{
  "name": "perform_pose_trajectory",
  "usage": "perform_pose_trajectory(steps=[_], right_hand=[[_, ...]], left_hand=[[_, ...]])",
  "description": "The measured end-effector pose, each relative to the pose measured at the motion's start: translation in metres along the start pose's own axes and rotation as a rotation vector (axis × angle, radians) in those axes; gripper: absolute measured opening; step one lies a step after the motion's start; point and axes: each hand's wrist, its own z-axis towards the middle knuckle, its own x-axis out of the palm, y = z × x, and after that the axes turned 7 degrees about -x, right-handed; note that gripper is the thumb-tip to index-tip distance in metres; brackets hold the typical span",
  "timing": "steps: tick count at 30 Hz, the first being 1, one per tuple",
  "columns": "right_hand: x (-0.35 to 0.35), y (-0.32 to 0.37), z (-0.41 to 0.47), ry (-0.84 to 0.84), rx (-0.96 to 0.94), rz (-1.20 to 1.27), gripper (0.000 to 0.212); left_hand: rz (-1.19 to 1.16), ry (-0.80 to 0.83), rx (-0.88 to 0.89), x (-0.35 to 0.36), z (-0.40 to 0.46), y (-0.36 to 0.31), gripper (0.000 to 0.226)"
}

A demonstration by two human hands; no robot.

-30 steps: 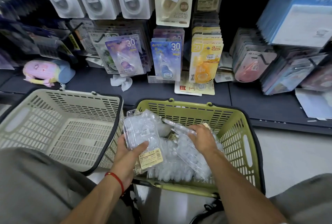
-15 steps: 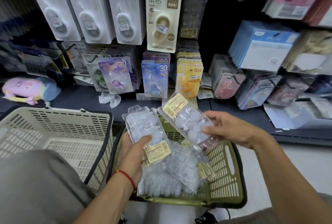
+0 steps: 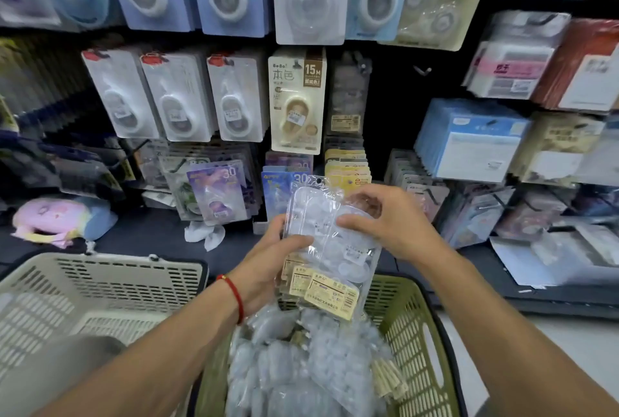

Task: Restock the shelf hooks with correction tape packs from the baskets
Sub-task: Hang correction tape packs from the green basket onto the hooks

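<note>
Two glossy clear blister packs [image 3: 330, 242], stacked, left hand [image 3: 268, 262] and right hand [image 3: 390, 222] curled around; slatted green basket [image 3: 412, 343] below

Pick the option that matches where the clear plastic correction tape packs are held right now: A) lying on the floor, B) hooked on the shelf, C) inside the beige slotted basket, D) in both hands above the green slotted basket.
D: the left hand and the right hand grip the stacked clear plastic correction tape packs over the green slotted basket.
</note>
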Motion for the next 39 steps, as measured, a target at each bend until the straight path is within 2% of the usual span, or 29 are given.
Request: perform_pose_trajectory(steps=[3,4,8,10,12,14,17,20,24,27,30,34,39], right_hand=[[0.004,0.006,0.013,-0.131,-0.089,-0.096,0.039],[0.004,0.009,0.018,-0.163,-0.111,-0.102,0.039],[-0.002,0.018,0.038,-0.328,-0.125,-0.178,0.048],[-0.008,0.017,0.038,-0.41,-0.025,-0.052,0.048],[-0.009,0.014,0.034,-0.387,0.103,0.161,0.039],[-0.002,0.01,0.028,-0.347,0.185,0.303,0.04],[0.009,0.012,0.027,-0.363,0.154,0.303,0.016],[0.017,0.018,0.033,-0.368,0.128,0.288,0.024],[0.014,0.024,0.05,-0.515,0.135,0.437,0.03],[0.001,0.031,0.071,-0.577,0.064,0.407,0.03],[-0.008,0.034,0.09,-0.643,0.061,0.392,0.029],[-0.016,0.024,0.092,-0.62,0.102,0.373,0.034],[-0.024,0.023,0.09,-0.614,0.12,0.383,0.031]], left_hand=[[0.045,0.085,-0.004,0.001,0.01,-0.018,0.094],[0.085,0.104,0.02,0.003,0.015,-0.024,0.101],[0.041,0.093,0.114,0.018,0.032,-0.052,0.097],[-0.044,0.062,0.175,0.022,0.039,-0.063,0.093],[-0.105,-0.007,0.237,0.025,0.043,-0.07,0.099],[-0.106,-0.071,0.28,0.027,0.045,-0.07,0.11],[-0.11,-0.103,0.323,0.031,0.044,-0.065,0.101],[-0.176,-0.135,0.343,0.034,0.041,-0.065,0.092],[-0.273,-0.181,0.357,0.028,0.038,-0.071,0.078],[-0.26,-0.24,0.442,0.024,0.035,-0.074,0.064],[-0.215,-0.29,0.502,0.018,0.034,-0.075,0.065],[-0.172,-0.321,0.519,0.011,0.03,-0.08,0.057],[-0.171,-0.362,0.524,0.004,0.028,-0.082,0.059]])
